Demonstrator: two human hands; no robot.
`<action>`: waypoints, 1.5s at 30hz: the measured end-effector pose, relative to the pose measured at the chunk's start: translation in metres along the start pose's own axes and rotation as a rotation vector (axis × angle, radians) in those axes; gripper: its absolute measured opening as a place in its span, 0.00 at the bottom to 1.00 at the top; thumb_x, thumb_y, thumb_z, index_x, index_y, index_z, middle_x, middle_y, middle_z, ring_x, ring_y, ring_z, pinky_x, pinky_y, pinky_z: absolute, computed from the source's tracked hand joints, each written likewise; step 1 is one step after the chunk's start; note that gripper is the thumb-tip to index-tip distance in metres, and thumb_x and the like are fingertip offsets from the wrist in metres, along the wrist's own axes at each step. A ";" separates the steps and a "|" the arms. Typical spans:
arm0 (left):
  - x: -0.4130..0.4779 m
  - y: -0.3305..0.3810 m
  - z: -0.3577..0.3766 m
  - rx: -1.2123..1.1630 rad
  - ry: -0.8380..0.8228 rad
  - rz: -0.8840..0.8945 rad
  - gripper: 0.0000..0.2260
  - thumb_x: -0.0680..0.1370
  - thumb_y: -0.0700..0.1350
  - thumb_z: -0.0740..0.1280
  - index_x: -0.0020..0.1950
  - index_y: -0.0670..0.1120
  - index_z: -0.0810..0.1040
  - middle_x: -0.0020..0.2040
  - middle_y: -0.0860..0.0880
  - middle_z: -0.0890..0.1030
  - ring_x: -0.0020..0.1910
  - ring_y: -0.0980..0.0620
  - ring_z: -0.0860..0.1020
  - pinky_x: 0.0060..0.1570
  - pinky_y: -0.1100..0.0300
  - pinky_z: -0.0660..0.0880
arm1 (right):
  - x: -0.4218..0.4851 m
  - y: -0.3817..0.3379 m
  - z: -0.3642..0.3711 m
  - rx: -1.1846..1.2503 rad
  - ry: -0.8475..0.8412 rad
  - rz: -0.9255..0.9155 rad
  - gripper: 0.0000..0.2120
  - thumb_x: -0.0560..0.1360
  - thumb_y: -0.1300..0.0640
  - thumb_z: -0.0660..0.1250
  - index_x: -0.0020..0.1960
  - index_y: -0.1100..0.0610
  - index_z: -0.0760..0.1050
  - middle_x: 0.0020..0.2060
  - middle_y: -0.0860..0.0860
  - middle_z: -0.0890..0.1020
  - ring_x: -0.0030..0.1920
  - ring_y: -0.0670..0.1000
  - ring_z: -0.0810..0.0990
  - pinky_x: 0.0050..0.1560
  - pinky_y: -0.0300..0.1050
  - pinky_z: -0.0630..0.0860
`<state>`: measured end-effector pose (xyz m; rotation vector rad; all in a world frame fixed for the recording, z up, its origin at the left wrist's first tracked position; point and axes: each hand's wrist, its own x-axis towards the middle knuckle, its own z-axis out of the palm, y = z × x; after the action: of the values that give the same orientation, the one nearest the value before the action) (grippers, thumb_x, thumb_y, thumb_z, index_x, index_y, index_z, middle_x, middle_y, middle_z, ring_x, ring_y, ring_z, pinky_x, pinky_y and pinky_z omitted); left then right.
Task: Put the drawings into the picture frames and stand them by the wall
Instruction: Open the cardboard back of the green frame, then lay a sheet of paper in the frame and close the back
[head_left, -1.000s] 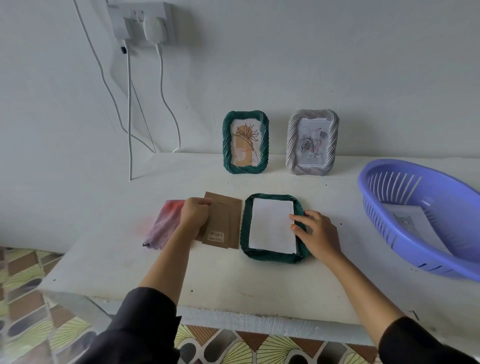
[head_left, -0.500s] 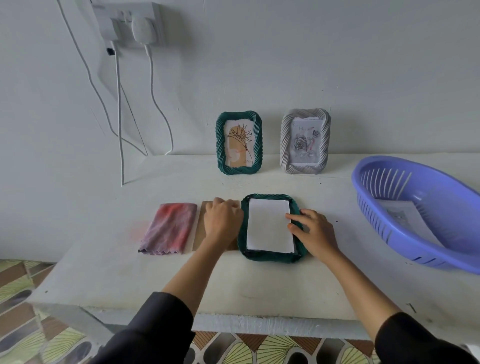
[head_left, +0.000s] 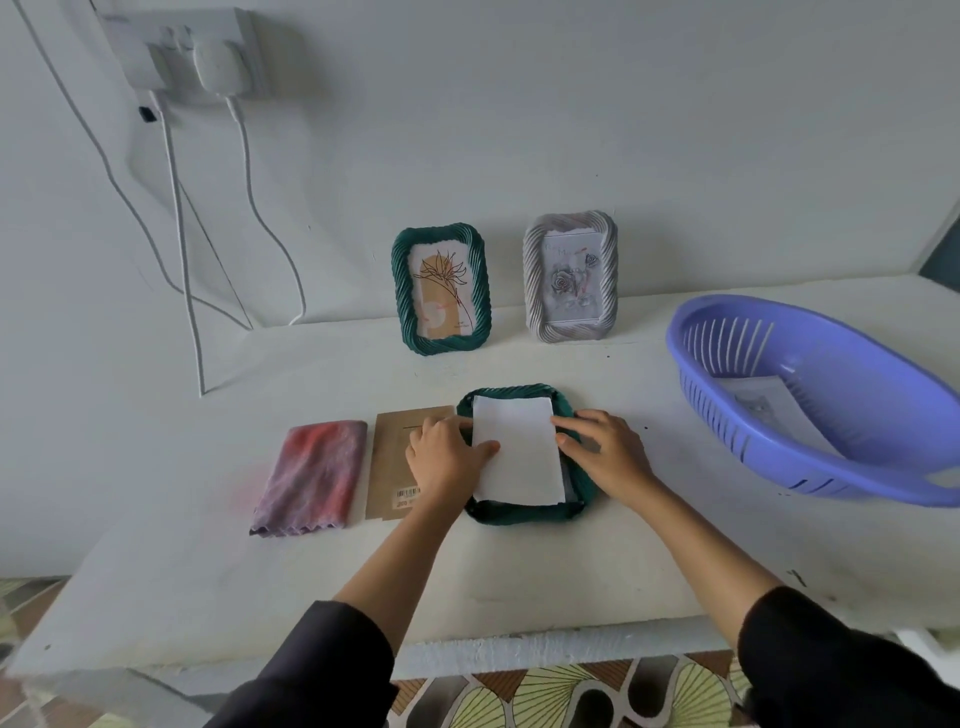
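Observation:
A green ribbed picture frame (head_left: 519, 513) lies face down on the white table with a white sheet (head_left: 517, 452), the back of a drawing, resting in it. My left hand (head_left: 445, 456) touches the sheet's left edge with its fingers and thumb. My right hand (head_left: 605, 449) rests its fingers on the sheet's right edge and on the frame. A brown cardboard backing (head_left: 392, 457) lies flat just left of the frame, partly under my left hand. Against the wall stand a green frame (head_left: 441, 296) with a flower drawing and a grey frame (head_left: 570, 278) with a rose drawing.
A folded pink-purple cloth (head_left: 310, 475) lies left of the backing. A purple plastic basket (head_left: 810, 400) at the right holds another drawing (head_left: 769, 415). White cables (head_left: 182, 234) hang from a wall socket at the upper left. The table's front edge runs just below my forearms.
My left hand set the cardboard backing flat beside the cloth and moved right onto the sheet's left edge. The right hand stayed on the sheet's right side.

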<state>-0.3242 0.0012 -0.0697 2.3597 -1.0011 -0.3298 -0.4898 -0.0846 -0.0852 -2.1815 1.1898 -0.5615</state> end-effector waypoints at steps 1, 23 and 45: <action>0.001 0.001 0.000 -0.026 0.008 -0.008 0.17 0.72 0.52 0.70 0.60 0.51 0.78 0.60 0.47 0.75 0.61 0.44 0.69 0.60 0.53 0.66 | -0.001 -0.002 -0.004 0.051 -0.042 0.011 0.16 0.76 0.52 0.64 0.63 0.46 0.74 0.63 0.49 0.74 0.66 0.50 0.70 0.66 0.42 0.63; -0.040 0.144 0.077 -0.750 -0.350 -0.145 0.17 0.74 0.31 0.60 0.63 0.40 0.68 0.52 0.41 0.73 0.38 0.47 0.75 0.24 0.61 0.76 | -0.014 0.019 -0.188 -0.145 -0.096 0.222 0.17 0.69 0.57 0.69 0.53 0.68 0.76 0.51 0.66 0.80 0.52 0.63 0.79 0.50 0.51 0.74; -0.044 0.206 0.079 -0.504 -0.212 0.198 0.17 0.80 0.47 0.59 0.69 0.47 0.70 0.48 0.42 0.79 0.52 0.40 0.78 0.55 0.53 0.73 | 0.004 0.086 -0.206 -0.405 -0.218 0.458 0.19 0.72 0.47 0.68 0.54 0.62 0.74 0.46 0.59 0.80 0.46 0.57 0.77 0.41 0.46 0.74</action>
<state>-0.5085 -0.1155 -0.0154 1.7850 -1.0877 -0.6787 -0.6649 -0.1847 0.0105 -2.1030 1.7196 0.1185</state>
